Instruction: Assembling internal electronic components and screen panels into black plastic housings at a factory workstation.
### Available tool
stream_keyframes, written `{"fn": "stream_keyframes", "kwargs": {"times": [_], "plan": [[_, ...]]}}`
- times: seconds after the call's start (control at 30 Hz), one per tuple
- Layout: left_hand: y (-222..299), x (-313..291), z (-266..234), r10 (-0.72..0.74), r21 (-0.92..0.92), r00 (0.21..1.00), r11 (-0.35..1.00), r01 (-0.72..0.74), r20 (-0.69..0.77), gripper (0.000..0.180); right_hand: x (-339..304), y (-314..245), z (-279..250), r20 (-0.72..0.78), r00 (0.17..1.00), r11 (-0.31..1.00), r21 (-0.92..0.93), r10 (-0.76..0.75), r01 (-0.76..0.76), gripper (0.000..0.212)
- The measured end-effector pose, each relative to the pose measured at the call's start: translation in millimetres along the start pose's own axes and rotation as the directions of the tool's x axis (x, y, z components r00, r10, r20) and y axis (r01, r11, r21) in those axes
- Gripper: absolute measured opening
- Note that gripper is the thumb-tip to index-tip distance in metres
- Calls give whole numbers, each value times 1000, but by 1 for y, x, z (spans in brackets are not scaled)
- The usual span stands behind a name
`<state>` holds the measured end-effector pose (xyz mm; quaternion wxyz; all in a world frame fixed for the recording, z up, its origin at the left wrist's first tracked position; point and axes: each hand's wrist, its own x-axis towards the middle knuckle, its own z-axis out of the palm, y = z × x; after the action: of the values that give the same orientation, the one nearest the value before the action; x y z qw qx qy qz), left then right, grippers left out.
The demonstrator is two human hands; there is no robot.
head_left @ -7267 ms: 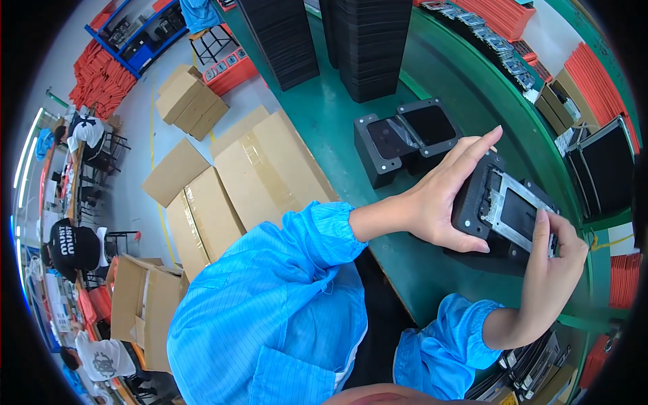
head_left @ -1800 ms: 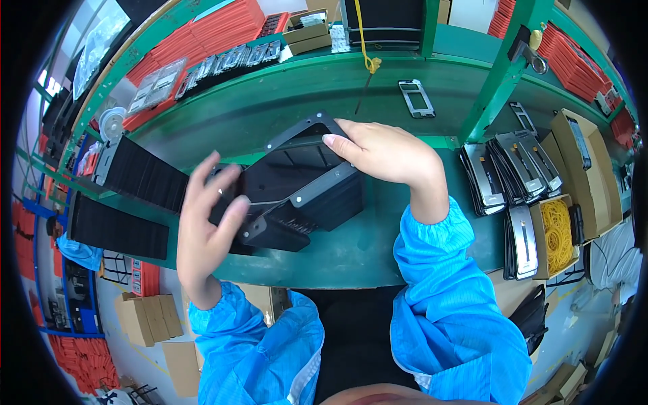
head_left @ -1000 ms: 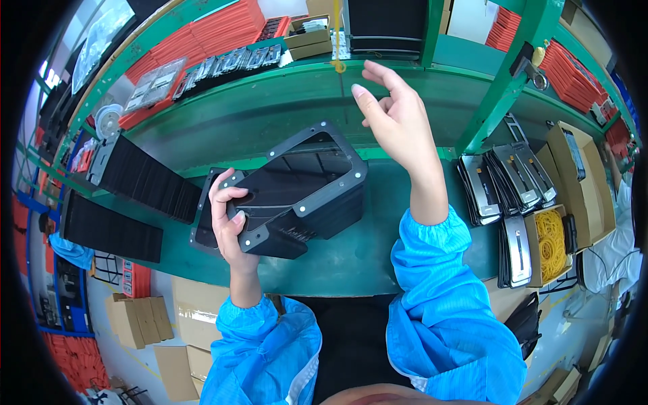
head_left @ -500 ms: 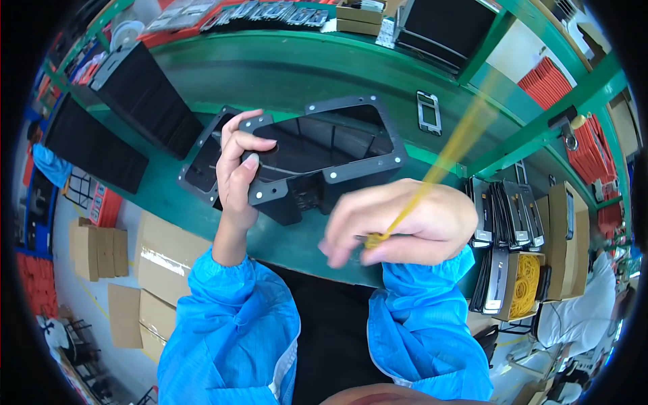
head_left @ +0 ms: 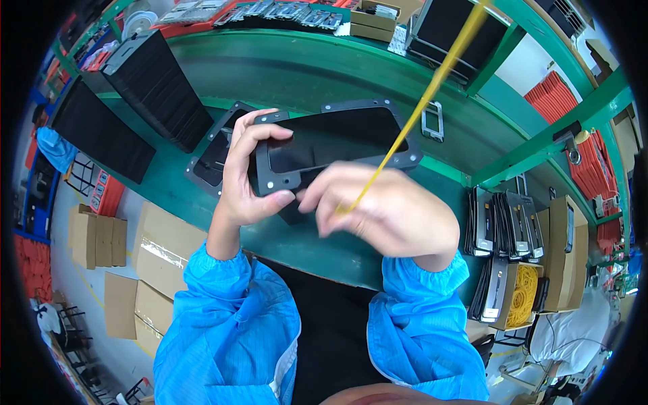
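Note:
My left hand (head_left: 244, 177) is closed round the left end of a black frame-shaped fixture (head_left: 391, 160). A glossy dark glass panel (head_left: 317, 140) lies inside that fixture, reflecting light. My thumb rests at its lower corner, while the fingers curl over the upper edge. Just right of it, my right hand (head_left: 388, 209) is closed on a yellow rubber band (head_left: 426, 94), a long strand of which extends up and to the right. Motion blurs its fingertips, close to the fixture's near side. A second black fixture (head_left: 210, 160) lies partly hidden behind my left hand.
Two tall stacks of black trays (head_left: 158, 88) stand on the green bench at the left. A metal phone frame (head_left: 433, 121) lies at the far right. Black sleeves (head_left: 503, 223) and a box of yellow rubber bands (head_left: 523, 297) are at the right; cardboard boxes (head_left: 158, 260) sit lower left.
My right hand has moved left toward the fixture, with the rubber band swinging along. My left thumb has slid to the fixture's lower corner. The fixture has shifted slightly right.

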<state>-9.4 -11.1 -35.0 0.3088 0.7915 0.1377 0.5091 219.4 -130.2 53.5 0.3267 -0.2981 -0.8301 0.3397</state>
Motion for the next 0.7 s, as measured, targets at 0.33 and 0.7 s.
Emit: {"fn": "stream_keyframes", "kwargs": {"times": [0.33,0.7], "plan": [[-15,-10,-28,-471,-188,800,882,432,-371,50,-33,2,-26,-575,798,983,-128,-180,130,31],[-6,-84,-75,-370,643,880,603,472,-299,62,-50,57,-71,-794,571,839,-153,210,-522,30]]}}
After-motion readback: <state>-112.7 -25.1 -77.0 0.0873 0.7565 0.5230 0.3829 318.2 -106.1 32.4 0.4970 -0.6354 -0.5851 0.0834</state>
